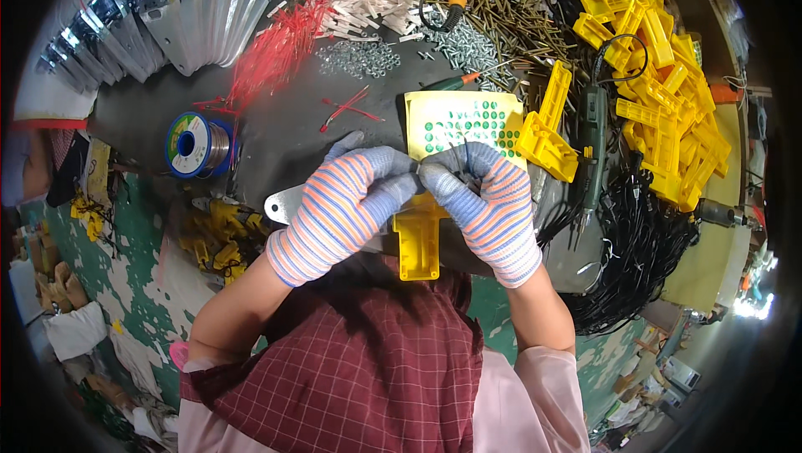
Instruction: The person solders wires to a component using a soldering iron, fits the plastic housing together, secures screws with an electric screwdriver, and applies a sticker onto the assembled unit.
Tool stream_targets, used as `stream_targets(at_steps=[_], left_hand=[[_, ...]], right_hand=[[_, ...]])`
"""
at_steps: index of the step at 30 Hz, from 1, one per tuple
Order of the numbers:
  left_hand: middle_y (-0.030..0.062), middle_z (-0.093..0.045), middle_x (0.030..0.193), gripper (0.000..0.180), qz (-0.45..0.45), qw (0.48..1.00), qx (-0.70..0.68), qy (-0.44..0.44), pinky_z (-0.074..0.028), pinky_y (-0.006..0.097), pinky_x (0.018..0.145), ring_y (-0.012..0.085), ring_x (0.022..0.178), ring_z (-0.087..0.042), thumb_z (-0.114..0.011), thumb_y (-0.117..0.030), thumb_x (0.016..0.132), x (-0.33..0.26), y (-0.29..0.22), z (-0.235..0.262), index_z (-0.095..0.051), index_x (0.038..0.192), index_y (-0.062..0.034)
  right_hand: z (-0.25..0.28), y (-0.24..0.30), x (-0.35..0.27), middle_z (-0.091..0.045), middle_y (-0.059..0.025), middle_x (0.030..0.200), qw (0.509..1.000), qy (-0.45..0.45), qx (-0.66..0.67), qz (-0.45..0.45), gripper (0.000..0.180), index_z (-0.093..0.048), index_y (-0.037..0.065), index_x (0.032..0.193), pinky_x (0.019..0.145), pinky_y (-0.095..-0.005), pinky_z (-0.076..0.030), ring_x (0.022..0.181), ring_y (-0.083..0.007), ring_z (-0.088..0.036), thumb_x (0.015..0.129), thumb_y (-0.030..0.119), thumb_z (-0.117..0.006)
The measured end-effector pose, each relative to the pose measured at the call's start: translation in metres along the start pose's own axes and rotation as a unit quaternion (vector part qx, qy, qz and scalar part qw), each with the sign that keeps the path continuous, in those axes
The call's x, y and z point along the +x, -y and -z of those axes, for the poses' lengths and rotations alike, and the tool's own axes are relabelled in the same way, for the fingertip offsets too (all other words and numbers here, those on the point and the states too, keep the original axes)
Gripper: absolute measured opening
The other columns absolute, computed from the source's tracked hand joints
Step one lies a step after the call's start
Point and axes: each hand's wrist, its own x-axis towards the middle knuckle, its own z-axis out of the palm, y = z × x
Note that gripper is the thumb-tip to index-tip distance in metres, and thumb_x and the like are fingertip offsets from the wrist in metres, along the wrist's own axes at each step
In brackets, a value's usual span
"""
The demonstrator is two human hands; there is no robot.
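Both my hands wear striped knit gloves and meet at the front of the bench. My left hand is closed in a pinch, its fingertips against those of my right hand, which is pinched too. What lies between the fingertips is too small to make out. Thin dark wire ends stick up by my right fingers. Just below the hands lies a yellow plastic housing, partly covered by them. A metal plate with a hole shows beside my left hand. Beyond the fingers is a yellow sheet of round green stickers.
A solder spool stands at left, near red wires. Washers, screws and white strips lie at the back. Yellow housings, a green power screwdriver and black cables crowd the right.
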Motion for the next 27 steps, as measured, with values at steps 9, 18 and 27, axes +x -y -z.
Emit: stream_targets(at_steps=[9, 18, 27], left_hand=[[0.0118, -0.066, 0.084, 0.015, -0.149, 0.976, 0.132, -0.083, -0.047, 0.046, 0.083, 0.0337, 0.081, -0.064, -0.066, -0.016, 0.078, 0.004, 0.003, -0.014, -0.065, 0.091, -0.0075], [0.0151, -0.064, 0.079, 0.012, -0.11, 0.991, 0.078, 0.003, -0.047, 0.044, 0.075, 0.0357, 0.078, -0.06, -0.067, -0.014, 0.08, 0.014, 0.0, -0.01, -0.066, 0.086, -0.0032], [0.0145, -0.064, 0.084, 0.013, -0.117, 0.988, 0.096, 0.023, -0.047, 0.045, 0.08, 0.0354, 0.082, -0.06, -0.067, -0.015, 0.082, 0.012, 0.003, -0.01, -0.066, 0.088, -0.0036]], right_hand=[[0.005, -0.005, -0.002, -0.06, -0.0003, 0.069, 0.999, -0.009, 0.007, -0.03, 0.015, -0.066, 0.002, 0.088, 0.06, -0.0235, -0.043, 0.064, -0.0061, -0.051, 0.086, 0.016, -0.071], [0.034, 0.008, -0.015, -0.065, -0.0008, 0.084, 0.997, -0.035, -0.065, -0.032, 0.016, -0.064, 0.004, 0.104, 0.066, -0.023, -0.047, 0.071, -0.0054, -0.056, 0.089, 0.011, -0.064], [0.036, -0.012, 0.002, -0.069, -0.0113, 0.083, 0.929, 0.022, -0.278, 0.242, 0.019, -0.067, 0.005, 0.1, 0.066, -0.0385, -0.053, 0.074, -0.0308, -0.067, 0.084, 0.013, -0.071]])
